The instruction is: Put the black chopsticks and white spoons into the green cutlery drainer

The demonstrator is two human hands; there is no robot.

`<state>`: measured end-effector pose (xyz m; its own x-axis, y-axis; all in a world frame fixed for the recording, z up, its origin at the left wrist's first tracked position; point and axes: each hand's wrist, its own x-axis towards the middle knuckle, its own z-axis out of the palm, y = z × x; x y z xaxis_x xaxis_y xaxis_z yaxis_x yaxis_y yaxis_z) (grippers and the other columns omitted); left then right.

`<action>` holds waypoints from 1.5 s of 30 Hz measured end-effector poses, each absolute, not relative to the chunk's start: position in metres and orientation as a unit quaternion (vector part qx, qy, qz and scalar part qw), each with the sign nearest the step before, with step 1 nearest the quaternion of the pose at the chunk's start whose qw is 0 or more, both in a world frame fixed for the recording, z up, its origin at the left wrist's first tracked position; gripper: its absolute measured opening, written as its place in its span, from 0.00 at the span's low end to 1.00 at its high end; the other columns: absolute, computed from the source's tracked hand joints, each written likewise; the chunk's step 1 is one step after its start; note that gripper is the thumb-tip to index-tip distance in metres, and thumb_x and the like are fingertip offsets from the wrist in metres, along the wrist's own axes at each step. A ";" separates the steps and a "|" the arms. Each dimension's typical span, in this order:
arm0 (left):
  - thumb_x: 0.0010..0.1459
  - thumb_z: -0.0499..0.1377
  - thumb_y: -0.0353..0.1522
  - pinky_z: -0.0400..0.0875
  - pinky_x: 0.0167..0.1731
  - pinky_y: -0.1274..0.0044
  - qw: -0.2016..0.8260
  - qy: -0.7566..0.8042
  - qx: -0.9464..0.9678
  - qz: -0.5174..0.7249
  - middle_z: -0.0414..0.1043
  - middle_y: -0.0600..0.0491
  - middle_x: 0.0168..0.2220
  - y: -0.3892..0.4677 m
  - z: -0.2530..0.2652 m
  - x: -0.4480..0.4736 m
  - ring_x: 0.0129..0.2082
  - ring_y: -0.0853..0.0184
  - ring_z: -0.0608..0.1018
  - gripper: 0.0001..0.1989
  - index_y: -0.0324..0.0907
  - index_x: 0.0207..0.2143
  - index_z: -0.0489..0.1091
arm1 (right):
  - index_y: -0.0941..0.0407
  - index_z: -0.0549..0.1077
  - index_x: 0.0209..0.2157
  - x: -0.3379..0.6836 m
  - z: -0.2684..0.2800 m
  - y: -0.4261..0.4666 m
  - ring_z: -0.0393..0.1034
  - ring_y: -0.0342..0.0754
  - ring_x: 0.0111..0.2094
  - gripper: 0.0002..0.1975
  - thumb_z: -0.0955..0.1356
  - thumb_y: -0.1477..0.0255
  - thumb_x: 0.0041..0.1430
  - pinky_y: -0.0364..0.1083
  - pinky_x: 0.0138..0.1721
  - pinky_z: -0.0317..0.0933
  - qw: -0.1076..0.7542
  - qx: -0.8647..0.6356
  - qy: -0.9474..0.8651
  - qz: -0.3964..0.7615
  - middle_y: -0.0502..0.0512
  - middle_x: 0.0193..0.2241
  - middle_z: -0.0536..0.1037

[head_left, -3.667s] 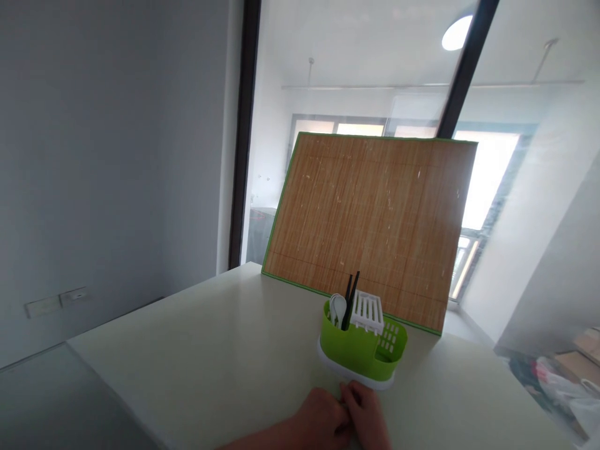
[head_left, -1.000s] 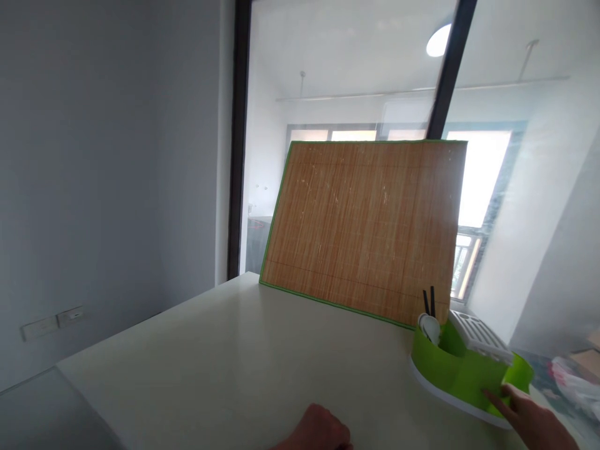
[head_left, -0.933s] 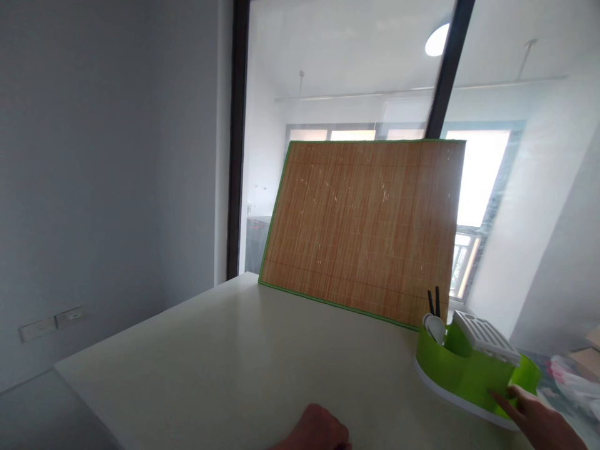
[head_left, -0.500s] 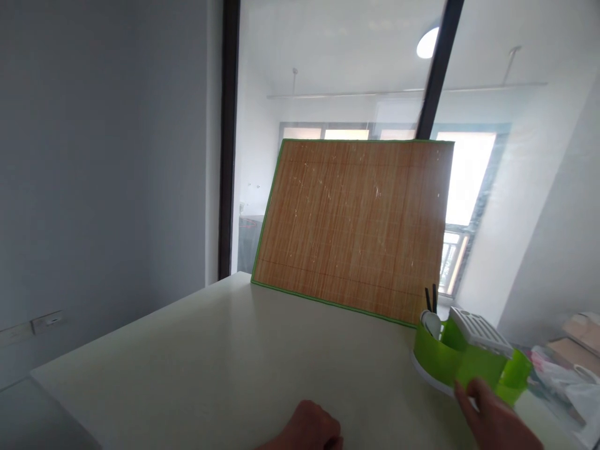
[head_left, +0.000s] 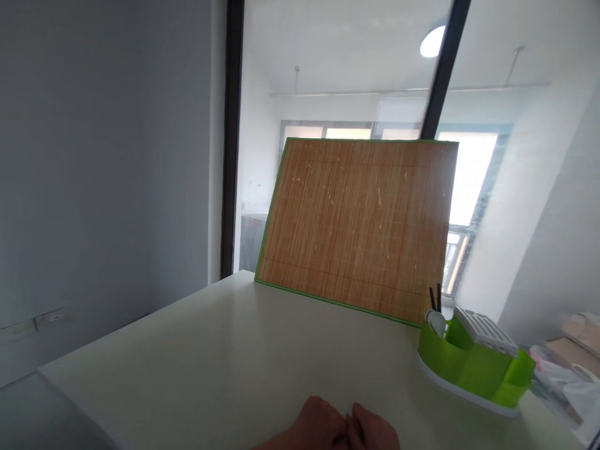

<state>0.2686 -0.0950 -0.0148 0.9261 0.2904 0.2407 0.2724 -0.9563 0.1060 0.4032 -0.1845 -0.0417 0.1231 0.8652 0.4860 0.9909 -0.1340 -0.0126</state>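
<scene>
My left hand (head_left: 315, 425) rests in a loose fist at the table's near edge, and nothing shows in it. Against its knuckles lies my right hand (head_left: 375, 430), its fingers curled and pressed together, with no object visible in them. The undersides of both hands are out of sight. Off to the right on the table stands a green utensil holder (head_left: 462, 369) with a white base and a slotted white top piece (head_left: 487, 331). Two dark sticks (head_left: 435, 299), likely chopsticks, and a pale spoon (head_left: 436, 324) stand upright in its left compartment. Neither hand touches the holder.
A bamboo mat (head_left: 356, 231) with green edging leans upright at the back of the white table (head_left: 225, 356), against a dark-framed glass partition (head_left: 438, 94). Beyond the right edge are cardboard (head_left: 579, 337) and plastic bags (head_left: 569, 381). A grey wall (head_left: 103, 156) is on the left.
My right hand has left the front of the green utensil holder and moved left to meet my left hand. The holder stays in place. The view has shifted slightly.
</scene>
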 end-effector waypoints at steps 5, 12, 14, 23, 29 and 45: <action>0.52 0.54 0.34 0.53 0.18 0.81 0.042 0.144 0.980 0.131 0.76 0.52 0.22 -0.102 0.000 0.264 0.22 0.66 0.77 0.12 0.42 0.23 0.75 | 0.53 0.65 0.24 0.400 -0.037 -0.187 0.70 0.44 0.18 0.09 0.60 0.71 0.58 0.42 0.19 0.45 0.166 -0.726 -0.632 -0.213 0.44 0.16 0.74; 0.52 0.53 0.33 0.59 0.22 0.79 0.051 0.133 0.978 0.154 0.76 0.53 0.24 -0.106 0.005 0.258 0.25 0.65 0.77 0.11 0.43 0.24 0.74 | 0.53 0.64 0.24 0.392 -0.025 -0.193 0.71 0.44 0.20 0.09 0.61 0.72 0.58 0.43 0.21 0.45 0.160 -0.741 -0.622 -0.196 0.44 0.18 0.74; 0.53 0.53 0.33 0.59 0.23 0.79 0.055 0.127 0.978 0.154 0.76 0.52 0.24 -0.105 0.005 0.258 0.25 0.64 0.78 0.11 0.42 0.24 0.74 | 0.53 0.64 0.24 0.391 -0.021 -0.195 0.70 0.44 0.20 0.09 0.61 0.73 0.58 0.43 0.22 0.44 0.160 -0.746 -0.619 -0.188 0.44 0.18 0.73; 0.54 0.52 0.33 0.59 0.24 0.78 0.058 0.134 0.978 0.147 0.76 0.51 0.24 -0.105 0.003 0.259 0.25 0.64 0.77 0.12 0.42 0.25 0.74 | 0.53 0.64 0.24 0.387 -0.012 -0.200 0.68 0.44 0.22 0.10 0.60 0.73 0.59 0.43 0.24 0.43 0.174 -0.758 -0.611 -0.148 0.45 0.20 0.73; 0.55 0.51 0.33 0.57 0.23 0.78 0.048 0.132 0.979 0.145 0.76 0.50 0.24 -0.105 0.004 0.259 0.25 0.64 0.77 0.14 0.41 0.24 0.74 | 0.53 0.65 0.24 0.387 -0.012 -0.199 0.68 0.44 0.21 0.09 0.61 0.74 0.57 0.44 0.23 0.41 0.181 -0.759 -0.608 -0.145 0.46 0.19 0.73; 0.54 0.50 0.32 0.57 0.24 0.77 0.070 0.144 0.977 0.141 0.76 0.51 0.24 -0.104 0.006 0.258 0.24 0.65 0.76 0.14 0.42 0.23 0.73 | 0.54 0.64 0.22 0.384 -0.006 -0.197 0.65 0.42 0.19 0.08 0.63 0.76 0.54 0.42 0.21 0.45 0.256 -0.745 -0.598 -0.149 0.46 0.17 0.72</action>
